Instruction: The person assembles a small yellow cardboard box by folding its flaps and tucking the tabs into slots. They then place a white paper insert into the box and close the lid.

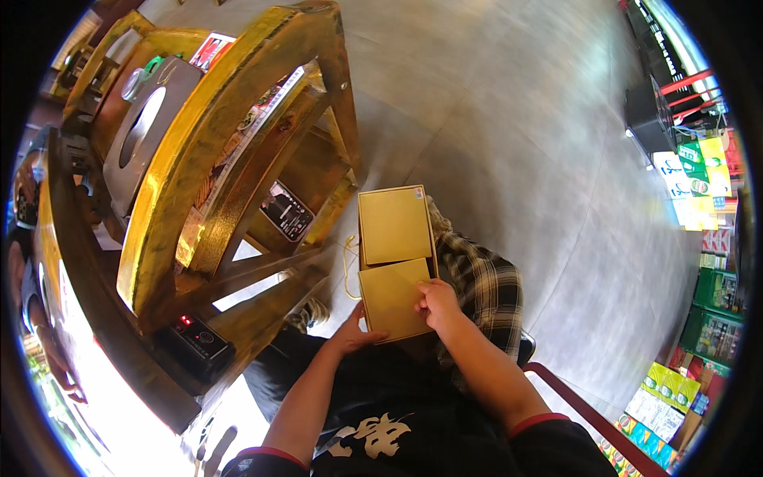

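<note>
Left hand (352,334) cupped under near corner of gold box (395,261), grip closed on it. Right hand (435,302) curled over lid (393,296) edge, fingers pinching it. Box held over lap, beside wooden table (199,167).

Both hands, left hand (350,334) and right hand (437,304), on a yellow open box (395,258) beside a wooden table (171,230).

Left hand (352,334) cupped palm-up, right hand (436,303) curled, forearms converging
</note>
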Motion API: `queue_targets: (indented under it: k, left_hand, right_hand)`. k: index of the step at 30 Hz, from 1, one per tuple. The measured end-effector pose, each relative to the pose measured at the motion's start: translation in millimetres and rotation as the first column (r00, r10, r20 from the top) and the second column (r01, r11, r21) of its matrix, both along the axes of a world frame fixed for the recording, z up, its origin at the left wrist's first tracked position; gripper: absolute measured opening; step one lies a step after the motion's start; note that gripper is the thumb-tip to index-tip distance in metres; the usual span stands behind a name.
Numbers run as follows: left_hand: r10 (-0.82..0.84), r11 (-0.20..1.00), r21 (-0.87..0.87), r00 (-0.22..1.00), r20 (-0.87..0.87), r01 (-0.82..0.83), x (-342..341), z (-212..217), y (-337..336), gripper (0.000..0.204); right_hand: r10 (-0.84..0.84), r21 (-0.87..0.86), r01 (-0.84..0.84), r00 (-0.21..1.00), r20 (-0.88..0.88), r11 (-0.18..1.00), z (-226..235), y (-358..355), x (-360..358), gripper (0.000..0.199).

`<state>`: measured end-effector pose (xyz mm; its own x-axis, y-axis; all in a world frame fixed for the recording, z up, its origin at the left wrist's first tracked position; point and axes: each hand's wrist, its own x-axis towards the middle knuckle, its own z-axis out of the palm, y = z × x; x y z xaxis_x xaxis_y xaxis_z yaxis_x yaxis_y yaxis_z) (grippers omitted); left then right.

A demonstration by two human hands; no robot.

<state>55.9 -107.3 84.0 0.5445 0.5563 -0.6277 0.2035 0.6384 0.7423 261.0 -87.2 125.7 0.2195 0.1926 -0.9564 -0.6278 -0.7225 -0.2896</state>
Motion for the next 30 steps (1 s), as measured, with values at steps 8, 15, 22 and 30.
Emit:
queue_targets:
  k: [8, 15, 22, 30]
  left_hand:
    - [-0.491, 0.797, 0.125, 0.754, -0.436, 0.591, 0, -14, -12, 0.095]
    - [-0.446, 0.602, 0.143, 0.479, -0.756, 0.786, -3, -26, -31, 0.060]
    - [-0.368, 0.538, 0.188, 0.429, -0.825, 0.822, 2, -23, -33, 0.050]
    - [-0.354, 0.531, 0.184, 0.414, -0.839, 0.827, -2, -28, -33, 0.027]
  right_hand:
    - [-0.102, 0.031, 0.105, 0.992, -0.072, 0.994, 14, 3, 11, 0.011]
    - [-0.004, 0.012, 0.004, 0.998, -0.064, 1.000, 46, -11, 37, 0.013]
    - [-0.027, -0.009, 0.026, 0.997, -0.070, 1.000, 37, -15, 64, 0.008]
    - [0.052, 0.099, -0.040, 0.992, -0.116, 0.994, 85, -10, 74, 0.009]
